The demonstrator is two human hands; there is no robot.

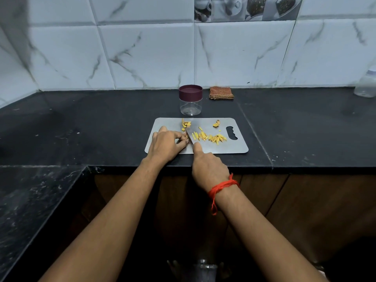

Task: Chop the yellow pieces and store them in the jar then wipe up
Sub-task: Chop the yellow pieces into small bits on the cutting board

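Note:
A grey cutting board [230, 148] lies on the black counter. Chopped yellow strips [211, 137] are spread across its middle, with small yellow heaps at the back left [186, 124] and back right [216, 123]. My right hand [209, 169] grips a knife [190, 137], forefinger along the blade's back, blade down on the board. My left hand [166, 146] pinches a small piece against the board just left of the blade; that piece is mostly hidden by my fingers. Behind the board stands an empty clear jar [190, 105] with its maroon lid [190, 92] on.
A folded brown checked cloth [221, 93] lies by the tiled wall, right of the jar. A clear plastic bottle [366, 84] stands at the far right. The counter turns a corner along the left side [30, 200]. Wooden cabinet doors sit below the counter's front edge.

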